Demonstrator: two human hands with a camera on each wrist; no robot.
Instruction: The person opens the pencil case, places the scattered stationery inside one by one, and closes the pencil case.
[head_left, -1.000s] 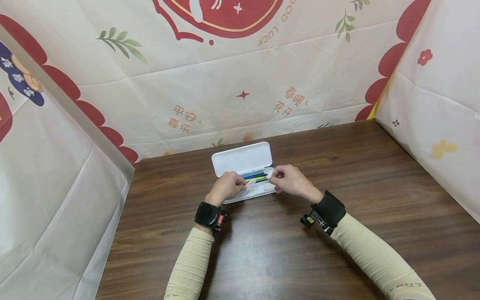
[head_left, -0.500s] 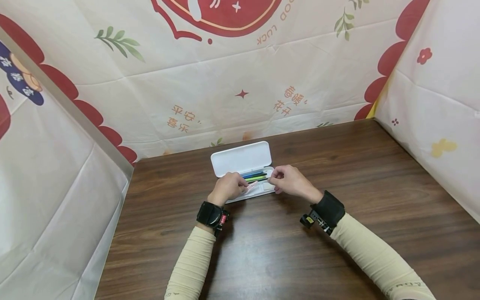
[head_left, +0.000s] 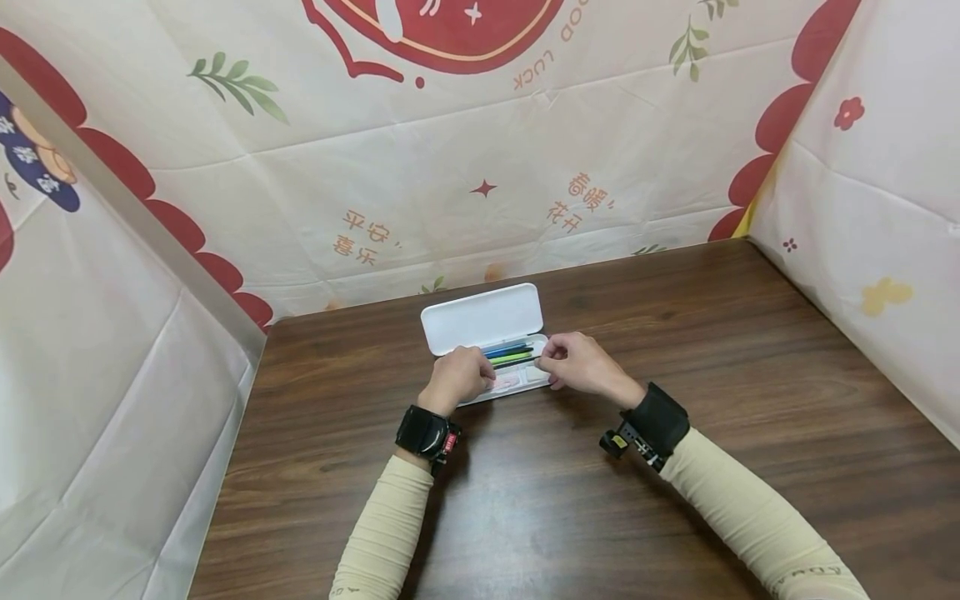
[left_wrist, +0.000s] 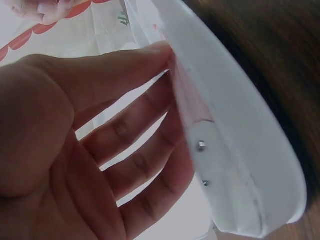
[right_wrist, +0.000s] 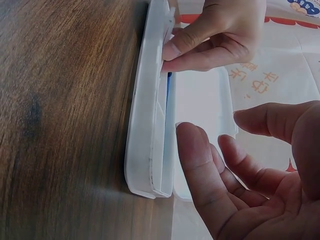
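Note:
A white pencil case [head_left: 480, 399] lies with its lid raised on the table. Blue, black and yellow-green pens [head_left: 512, 358] fill its back part. Low in the front part lies a thin, flat pink-and-white piece [head_left: 507, 381]; its kind is unclear. My left hand [head_left: 461, 374] reaches over the case's left half, its thumb and forefinger [left_wrist: 162, 49] pinching at the edge of the pink piece [left_wrist: 190, 95]. The contact is partly hidden. At the case's right end, my right hand [head_left: 581, 361] hovers; the right wrist view shows its thumb and forefinger [right_wrist: 194, 150] apart, holding nothing.
The raised lid [head_left: 483, 318] stands behind the pens. A pale block [head_left: 536, 374] sits at the right of the front part. Brown wooden table [head_left: 510, 508] surrounds the case, and printed cloth [head_left: 450, 150] hangs along the back and sides.
The pink piece, earlier held tilted above the front part, now lies flat in it. My left hand has shifted slightly right. My right hand has barely moved.

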